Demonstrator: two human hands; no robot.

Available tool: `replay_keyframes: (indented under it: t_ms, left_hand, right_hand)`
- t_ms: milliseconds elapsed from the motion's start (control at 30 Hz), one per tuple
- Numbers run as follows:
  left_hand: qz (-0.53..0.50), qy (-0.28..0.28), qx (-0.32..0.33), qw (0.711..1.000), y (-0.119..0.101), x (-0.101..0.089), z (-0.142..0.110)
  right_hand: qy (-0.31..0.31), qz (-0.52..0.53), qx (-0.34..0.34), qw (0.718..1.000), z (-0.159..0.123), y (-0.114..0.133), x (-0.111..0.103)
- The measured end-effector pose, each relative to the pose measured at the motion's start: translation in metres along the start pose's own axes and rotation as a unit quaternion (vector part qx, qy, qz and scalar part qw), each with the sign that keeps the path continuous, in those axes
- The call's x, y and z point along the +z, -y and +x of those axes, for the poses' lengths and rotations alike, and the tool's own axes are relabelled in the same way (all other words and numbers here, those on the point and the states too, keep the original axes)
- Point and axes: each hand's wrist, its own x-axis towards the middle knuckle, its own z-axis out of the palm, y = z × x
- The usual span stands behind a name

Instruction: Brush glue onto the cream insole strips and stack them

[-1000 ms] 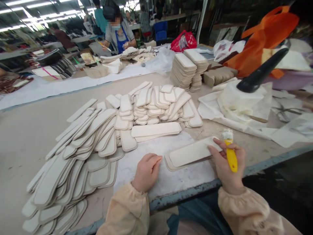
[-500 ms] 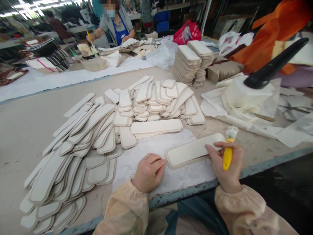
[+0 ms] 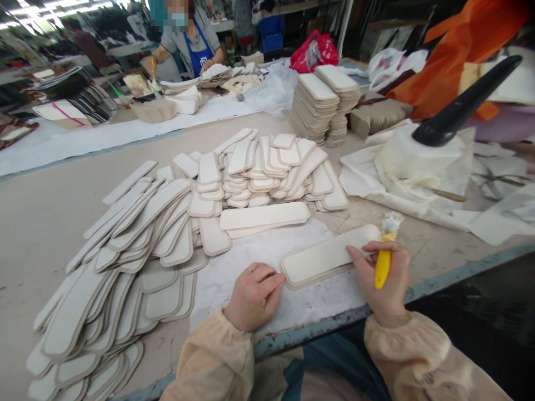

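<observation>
In my right hand is a yellow-handled brush, its bristles up and coated with white paste. The thumb and fingers of that hand also touch the right end of a small stack of off-white rounded strips. My left hand is closed at the stack's left end, its fingertips against the corner; whether they pinch anything is hidden. The strips lie at a slant on a white paper sheet. Behind them rests another pair of strips.
Heaps of similar strips spread across the left and middle. Tall neat stacks stand at the back. To the right, a white tub with a black handle-like piece sits on plastic. A co-worker holds a brush across the table.
The view has shifted slightly, so the table's contents sit a little further left. Both hands keep nearly the same places at the strips, and the brush stays in my right hand.
</observation>
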Motion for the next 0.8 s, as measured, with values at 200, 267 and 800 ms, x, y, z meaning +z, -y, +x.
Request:
replay_keyframes:
  t_ms: [200, 267, 800]
  left_hand:
    - [0.02, 0.03, 0.008, 0.999, 0.001, 0.001, 0.001]
    - [0.031, 0.042, 0.007, 0.999, 0.001, 0.002, 0.001]
    - [0.056, 0.042, 0.036, 0.997, 0.007, 0.005, 0.004]
  right_hand:
    - [-0.001, -0.005, 0.004, 1.0, 0.0, -0.001, 0.0]
    - [0.003, -0.009, 0.005, 1.0, -0.001, 0.0, 0.0]
    - [-0.021, -0.012, -0.002, 1.0, 0.028, -0.016, -0.017]
